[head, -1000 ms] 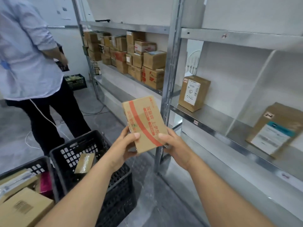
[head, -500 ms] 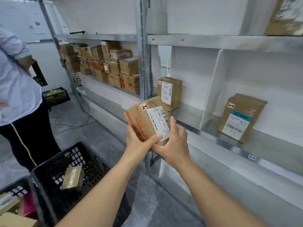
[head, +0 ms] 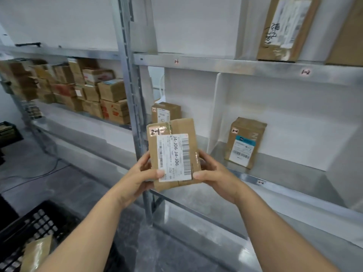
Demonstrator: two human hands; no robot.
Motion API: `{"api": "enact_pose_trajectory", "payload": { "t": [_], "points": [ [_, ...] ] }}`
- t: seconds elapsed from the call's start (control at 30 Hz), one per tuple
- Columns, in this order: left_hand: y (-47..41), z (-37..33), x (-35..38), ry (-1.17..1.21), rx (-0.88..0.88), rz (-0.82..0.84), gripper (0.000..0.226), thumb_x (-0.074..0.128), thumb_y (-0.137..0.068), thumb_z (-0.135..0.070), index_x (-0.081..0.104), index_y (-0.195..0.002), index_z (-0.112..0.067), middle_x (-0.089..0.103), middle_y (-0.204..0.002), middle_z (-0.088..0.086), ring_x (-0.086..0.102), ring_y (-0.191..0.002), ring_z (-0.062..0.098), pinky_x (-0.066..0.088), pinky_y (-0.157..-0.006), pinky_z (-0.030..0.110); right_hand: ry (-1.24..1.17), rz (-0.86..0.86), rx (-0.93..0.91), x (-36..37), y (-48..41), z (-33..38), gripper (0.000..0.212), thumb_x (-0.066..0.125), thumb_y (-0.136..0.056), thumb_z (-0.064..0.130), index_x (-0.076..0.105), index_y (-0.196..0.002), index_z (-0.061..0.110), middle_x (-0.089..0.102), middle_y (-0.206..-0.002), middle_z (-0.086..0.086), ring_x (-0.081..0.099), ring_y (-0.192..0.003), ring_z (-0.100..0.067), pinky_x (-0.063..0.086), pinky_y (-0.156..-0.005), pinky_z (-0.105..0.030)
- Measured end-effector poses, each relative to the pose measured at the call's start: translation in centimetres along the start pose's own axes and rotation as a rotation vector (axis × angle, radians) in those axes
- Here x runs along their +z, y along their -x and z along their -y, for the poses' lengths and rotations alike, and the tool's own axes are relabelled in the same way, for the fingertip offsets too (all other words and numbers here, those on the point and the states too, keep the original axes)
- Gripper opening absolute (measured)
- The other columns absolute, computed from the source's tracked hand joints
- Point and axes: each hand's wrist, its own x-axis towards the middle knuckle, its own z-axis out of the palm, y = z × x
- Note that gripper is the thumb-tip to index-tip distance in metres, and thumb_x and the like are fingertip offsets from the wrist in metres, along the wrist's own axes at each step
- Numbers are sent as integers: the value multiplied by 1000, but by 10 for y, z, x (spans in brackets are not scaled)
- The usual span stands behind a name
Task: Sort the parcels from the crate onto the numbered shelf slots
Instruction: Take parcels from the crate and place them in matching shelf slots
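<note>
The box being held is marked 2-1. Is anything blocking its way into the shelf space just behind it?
Nothing visible does. The held parcel, gripped by the left hand and right hand, faces an open compartment left of the white divider. One standing parcel occupies its back left; bare shelf shows beside it.

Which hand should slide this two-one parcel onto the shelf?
Right, probably. The right hand grips the parcel on the side facing the slot left of the white divider; the left hand sits in front of the metal upright.
</note>
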Motion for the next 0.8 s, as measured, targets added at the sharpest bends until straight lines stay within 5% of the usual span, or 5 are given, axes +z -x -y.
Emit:
{"api": "enact_pose_trajectory", "payload": {
  "t": [0.4,0.53,0.7,0.8],
  "points": [
    [-36,-4,-12,-133,-40,229,87,71,-58,-22,37,-138,-31,64,-126,3,61,-115,24,48,-99,42,162,-235,10,5,5,2,94,80,-60,13,34,-136,43,66,-118,4,65,-107,-12,53,-95,-39],
    [-45,7,-12,-231,-14,222,72,65,-74,-21,35,-136,-41,62,-127,-10,58,-119,14,43,-105,40,193,-313,11,4,2,-11,104,83,-53,26,31,-142,39,65,-118,8,64,-107,-9,52,-96,-36],
    [-48,23,-19,-253,-56,67,93,71,-62,-54,28,-144,-47,50,-140,-11,49,-127,11,34,-112,47,206,-382,19,-4,-8,-26,111,82,-48,35,26,-144,41,64,-120,10,62,-110,-7,48,-102,-40],
    [-55,29,-26,-312,-75,-77,82,72,-74,-51,30,-143,-42,46,-142,-8,47,-127,10,36,-111,43,230,-399,1,-10,-24,-33,111,83,-54,25,22,-143,50,62,-123,12,59,-114,-4,46,-103,-33]
  ]
}}
